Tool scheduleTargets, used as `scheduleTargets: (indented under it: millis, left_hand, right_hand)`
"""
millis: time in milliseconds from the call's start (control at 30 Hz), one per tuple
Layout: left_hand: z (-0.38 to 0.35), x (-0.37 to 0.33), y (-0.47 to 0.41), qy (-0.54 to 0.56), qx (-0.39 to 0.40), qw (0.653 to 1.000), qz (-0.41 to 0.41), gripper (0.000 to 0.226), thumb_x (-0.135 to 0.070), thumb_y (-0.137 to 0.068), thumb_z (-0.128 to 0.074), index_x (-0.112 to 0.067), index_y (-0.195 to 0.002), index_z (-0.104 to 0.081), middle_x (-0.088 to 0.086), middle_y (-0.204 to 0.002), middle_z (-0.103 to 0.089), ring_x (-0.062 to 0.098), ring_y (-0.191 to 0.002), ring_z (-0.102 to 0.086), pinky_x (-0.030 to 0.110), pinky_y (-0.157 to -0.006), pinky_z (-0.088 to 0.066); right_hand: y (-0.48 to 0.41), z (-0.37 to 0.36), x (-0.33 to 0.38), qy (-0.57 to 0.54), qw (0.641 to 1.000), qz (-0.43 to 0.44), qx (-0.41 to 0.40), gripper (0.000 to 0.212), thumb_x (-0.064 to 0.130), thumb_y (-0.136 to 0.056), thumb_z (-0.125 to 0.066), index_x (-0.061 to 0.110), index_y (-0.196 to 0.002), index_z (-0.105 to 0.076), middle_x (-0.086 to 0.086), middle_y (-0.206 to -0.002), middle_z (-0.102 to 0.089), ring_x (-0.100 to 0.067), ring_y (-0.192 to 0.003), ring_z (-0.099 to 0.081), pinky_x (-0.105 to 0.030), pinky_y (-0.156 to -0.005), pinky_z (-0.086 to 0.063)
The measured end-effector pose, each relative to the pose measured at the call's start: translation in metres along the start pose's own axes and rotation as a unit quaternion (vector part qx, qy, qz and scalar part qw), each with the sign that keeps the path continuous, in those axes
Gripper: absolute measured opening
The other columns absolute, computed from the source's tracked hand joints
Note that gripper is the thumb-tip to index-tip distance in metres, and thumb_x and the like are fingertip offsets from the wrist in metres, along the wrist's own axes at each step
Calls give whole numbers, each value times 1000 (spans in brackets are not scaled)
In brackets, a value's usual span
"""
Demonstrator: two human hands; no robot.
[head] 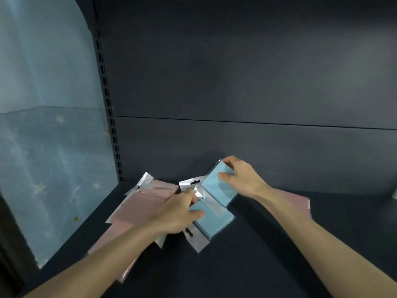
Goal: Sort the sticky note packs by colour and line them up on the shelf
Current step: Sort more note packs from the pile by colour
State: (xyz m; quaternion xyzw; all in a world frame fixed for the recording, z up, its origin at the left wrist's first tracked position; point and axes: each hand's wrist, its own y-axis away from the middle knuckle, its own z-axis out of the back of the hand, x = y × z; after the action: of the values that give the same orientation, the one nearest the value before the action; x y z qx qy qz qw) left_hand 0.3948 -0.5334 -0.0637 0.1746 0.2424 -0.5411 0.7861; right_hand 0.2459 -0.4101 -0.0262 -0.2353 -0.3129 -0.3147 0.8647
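The right hand grips the farther blue pack at its far right corner. The thumb is pressed flat on the blue face and the other fingers are curled over the far edge, so the hand is clamped on the pack rather than spread. The left hand holds the nearer blue pack. Its thumb lies along the blue top, and its curled fingers meet the shiny clear wrap at the pack's far left edge. Both packs are pale blue squares sealed in clear sleeves with a white header tab and a dark hang slot. The farther one's tab points left, and the nearer one's tab points towards the person. The two packs overlap at the middle of the dark shelf, close to the back panel. Whether the farther pack is lifted clear of the shelf cannot be told. To the left, a loose heap of pink packs lies partly under the left forearm. One more pink pack lies to the right, behind the right forearm. At far left a pale blue star-patterned sheet hangs beside the slotted upright.
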Motion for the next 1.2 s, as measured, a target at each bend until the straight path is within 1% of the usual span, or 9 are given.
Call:
scheduleTargets:
  millis: [133,267,400,467,567,767,867,967,1200]
  left_hand:
    - [0,0,-4,30,-4,999,-21,35,-31,-87,-63,-14,-114,-47,-1,-115,-54,14,-112,-52,36,-98,-44]
    - [0,-2,5,0,-21,999,-42,36,-33,-88,-62,-13,-115,-49,-1,-114,-53,13,-107,-51,30,-95,-44]
    - [8,-6,19,-93,-25,992,-80,34,-40,-89,-58,-20,-115,-52,-4,-111,-52,2,-83,-45,9,-68,-35]
    - [11,-5,21,-109,-17,991,-78,29,-41,-85,-62,-25,-109,-55,-6,-106,-53,3,-85,-49,12,-72,-41]
    - [15,-5,21,-106,-6,992,-68,19,-36,-79,-68,-27,-94,-59,-8,-95,-57,11,-92,-56,33,-86,-50]
    - [39,-14,21,-120,-8,987,-110,8,-31,-79,-70,-25,-82,-64,-12,-80,-65,5,-82,-59,31,-81,-52]
    - [50,-31,18,-144,-40,979,-139,20,-37,-83,-67,-25,-99,-64,-12,-96,-64,6,-91,-59,27,-84,-49]
    - [56,-57,18,-170,-72,966,-181,34,-41,-87,-59,-26,-118,-54,-9,-117,-56,12,-111,-52,33,-95,-43]
    - [39,-134,36,-213,-127,933,-262,53,-45,-92,-49,-28,-139,-33,-8,-140,-40,13,-129,-35,33,-106,-30]
  right_hand:
    - [-5,1,0,20,1000,-15,-9,32,11,-89,-50,13,-122,-50,-3,-108,-64,-19,-95,-62,-27,-77,-51]
    - [-8,-4,3,26,1000,-12,4,39,10,-89,-49,13,-127,-48,-3,-116,-61,-18,-103,-59,-26,-82,-48]
    - [-10,-11,4,22,999,-21,45,41,10,-85,-54,14,-125,-49,-1,-115,-60,-17,-104,-58,-27,-86,-48]
    - [-10,-14,4,38,997,-24,69,43,12,-82,-59,14,-124,-50,-2,-117,-58,-16,-104,-58,-26,-87,-48]
    - [-7,-17,3,103,988,-10,114,43,20,-83,-63,16,-125,-54,-1,-121,-58,-14,-103,-56,-25,-86,-46]
    - [14,-5,8,183,974,8,136,37,27,-86,-63,21,-122,-59,-1,-125,-57,-19,-112,-55,-27,-92,-43]
    - [29,20,16,226,969,32,90,40,23,-89,-60,18,-128,-54,-4,-133,-49,-21,-122,-46,-24,-93,-34]
    - [49,53,23,250,966,43,40,45,24,-88,-61,17,-131,-50,-6,-137,-44,-23,-129,-40,-27,-102,-32]
    - [111,123,6,264,963,16,-52,44,26,-88,-60,17,-130,-49,-2,-139,-38,-25,-126,-43,-41,-105,-38]
